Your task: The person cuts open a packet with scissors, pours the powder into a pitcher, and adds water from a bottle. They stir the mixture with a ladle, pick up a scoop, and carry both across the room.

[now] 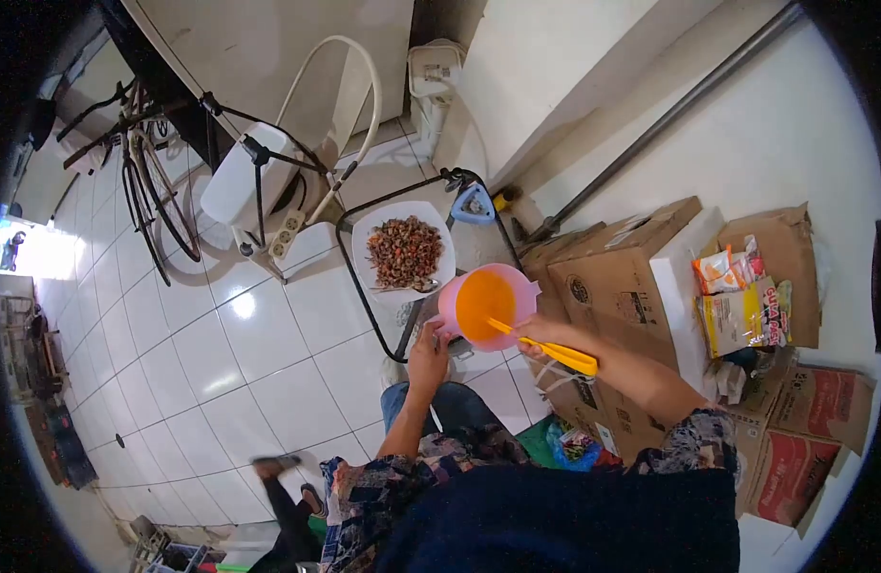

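- Yellow sachet pack [746,320] atop the cartons: red lettering along its right edge, apparently "GULA"; the rest is unclear.
- Brown carton [612,277]: round dark emblem, wording too small to read.
- Red-printed carton [794,473]: white script, illegible.
- White wall unit [438,72]: label unreadable.

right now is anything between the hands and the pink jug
Nothing visible. The left hand grips the pink jug at its side, and the right hand holds a yellow spoon reaching into it.
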Demonstrator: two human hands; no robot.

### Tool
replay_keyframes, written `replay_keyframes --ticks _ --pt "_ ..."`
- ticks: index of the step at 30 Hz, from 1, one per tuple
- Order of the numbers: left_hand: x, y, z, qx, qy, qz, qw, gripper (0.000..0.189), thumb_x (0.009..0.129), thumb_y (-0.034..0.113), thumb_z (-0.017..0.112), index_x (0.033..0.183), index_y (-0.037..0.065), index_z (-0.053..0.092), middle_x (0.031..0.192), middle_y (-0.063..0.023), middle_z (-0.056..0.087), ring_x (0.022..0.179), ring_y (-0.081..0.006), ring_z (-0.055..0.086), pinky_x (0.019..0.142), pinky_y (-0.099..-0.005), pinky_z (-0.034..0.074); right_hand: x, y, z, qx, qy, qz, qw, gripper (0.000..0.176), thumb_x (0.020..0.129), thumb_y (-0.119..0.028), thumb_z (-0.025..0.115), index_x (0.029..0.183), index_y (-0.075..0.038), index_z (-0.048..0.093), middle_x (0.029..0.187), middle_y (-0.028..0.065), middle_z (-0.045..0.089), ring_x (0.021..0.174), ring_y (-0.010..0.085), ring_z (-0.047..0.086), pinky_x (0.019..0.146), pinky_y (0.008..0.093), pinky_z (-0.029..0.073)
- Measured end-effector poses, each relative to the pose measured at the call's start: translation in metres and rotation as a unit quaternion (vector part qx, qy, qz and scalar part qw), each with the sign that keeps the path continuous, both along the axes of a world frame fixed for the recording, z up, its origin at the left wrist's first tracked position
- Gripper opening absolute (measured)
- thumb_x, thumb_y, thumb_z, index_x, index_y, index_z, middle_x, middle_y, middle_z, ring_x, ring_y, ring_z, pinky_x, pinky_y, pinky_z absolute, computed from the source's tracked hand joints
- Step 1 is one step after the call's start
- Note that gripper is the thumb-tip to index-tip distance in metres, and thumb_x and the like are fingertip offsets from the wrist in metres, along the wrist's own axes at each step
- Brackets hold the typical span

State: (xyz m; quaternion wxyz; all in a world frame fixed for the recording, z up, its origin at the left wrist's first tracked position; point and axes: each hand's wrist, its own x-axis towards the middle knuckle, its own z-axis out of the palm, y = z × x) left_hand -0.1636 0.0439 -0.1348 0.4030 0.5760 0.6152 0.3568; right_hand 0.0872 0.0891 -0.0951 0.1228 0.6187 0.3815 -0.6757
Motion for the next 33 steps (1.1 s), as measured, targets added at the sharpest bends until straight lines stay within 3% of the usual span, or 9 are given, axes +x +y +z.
replay_keyframes --ticks 7,9,12,14,19,25,28,30,33 --pt "-0.001 0.002 -0.002 -0.028 0.021 -0.023 0.999 0.024 0.086 0.020 0.054 0.106 0.007 0.053 0.096 -0.0165 0.060 0.082 -0.0345 0.059 0.067 -0.0411 0.047 -0.013 -0.002 0.073 0.056 0.005 0.045 0.997 0.015 0.080 -0.009 0.048 0.090 0.001 0.055 0.057 0.0095 0.055 0.040 0.0177 0.052 0.036 0.0335 0.041" --pt "-0.002 0.003 -0.003 -0.020 0.033 -0.024 0.999 0.023 0.086 0.019 0.054 0.106 0.008 0.054 0.096 -0.0158 0.060 0.082 -0.0334 0.060 0.068 -0.0402 0.047 -0.021 -0.001 0.075 0.126 -0.115 0.275 0.946 0.018 0.083 -0.011 0.044 0.092 -0.001 0.055 0.058 0.0121 0.056 0.043 0.0210 0.054 0.037 0.0350 0.041" --pt "-0.005 0.005 0.004 -0.018 0.007 -0.041 0.999 0.022 0.085 0.018 0.054 0.105 0.008 0.056 0.096 -0.0139 0.060 0.083 -0.0318 0.060 0.069 -0.0390 0.048 -0.037 0.000 0.100 0.180 -0.174 0.344 0.905 0.024 0.086 -0.014 0.040 0.095 0.001 0.055 0.061 0.0152 0.057 0.050 0.0258 0.058 0.041 0.0380 0.043" --pt "-0.006 0.007 0.014 -0.098 -0.021 -0.042 0.994 0.025 0.086 0.020 0.054 0.108 0.008 0.057 0.101 -0.0164 0.059 0.097 -0.0339 0.054 0.083 -0.0394 0.043 -0.029 -0.015 0.067 0.242 -0.165 0.305 0.906 0.027 0.085 -0.017 0.038 0.090 0.001 0.057 0.066 0.0165 0.058 0.057 0.0271 0.058 0.048 0.0418 0.044" --pt "-0.005 0.003 0.001 0.005 0.025 -0.038 0.999 0.021 0.085 0.017 0.054 0.104 0.007 0.056 0.098 -0.0138 0.059 0.083 -0.0313 0.060 0.070 -0.0388 0.047 -0.036 -0.014 0.054 0.240 -0.208 0.136 0.939 0.030 0.083 -0.021 0.039 0.082 0.000 0.060 0.068 0.0178 0.059 0.063 0.0301 0.058 0.056 0.0468 0.046" --pt "-0.004 0.004 0.001 -0.014 -0.014 -0.029 0.999 0.021 0.085 0.017 0.054 0.102 0.006 0.056 0.100 -0.0152 0.058 0.083 -0.0325 0.060 0.069 -0.0400 0.047 0.001 -0.009 -0.074 0.330 -0.096 0.493 0.799 0.025 0.080 -0.022 0.046 0.072 -0.001 0.058 0.062 0.0138 0.058 0.062 0.0276 0.060 0.054 0.0417 0.047" --pt "-0.004 0.003 -0.003 -0.004 -0.011 -0.035 0.999 0.021 0.085 0.017 0.054 0.103 0.005 0.056 0.100 -0.0155 0.058 0.082 -0.0326 0.060 0.069 -0.0401 0.047 -0.014 0.007 -0.048 0.216 -0.188 0.379 0.880 0.021 0.077 -0.021 0.051 0.072 -0.002 0.058 0.062 0.0135 0.059 0.060 0.0279 0.061 0.053 0.0420 0.048" --pt "-0.004 0.003 -0.004 -0.006 -0.007 -0.045 0.999 0.022 0.084 0.017 0.055 0.103 0.005 0.056 0.101 -0.0155 0.058 0.082 -0.0326 0.060 0.069 -0.0400 0.047 -0.005 0.014 -0.044 0.034 -0.072 0.096 0.992 0.020 0.084 -0.014 0.049 0.096 0.000 0.057 0.065 0.0154 0.059 0.046 0.0209 0.057 0.040 0.0329 0.044" --pt "-0.003 0.004 -0.008 0.000 0.013 -0.038 0.999 0.022 0.084 0.017 0.055 0.104 0.006 0.056 0.101 -0.0146 0.058 0.081 -0.0324 0.059 0.070 -0.0396 0.047 -0.003 0.004 -0.020 -0.021 -0.011 -0.065 0.998 0.020 0.084 -0.014 0.049 0.095 0.000 0.057 0.064 0.0147 0.059 0.044 0.0197 0.055 0.038 0.0321 0.043"
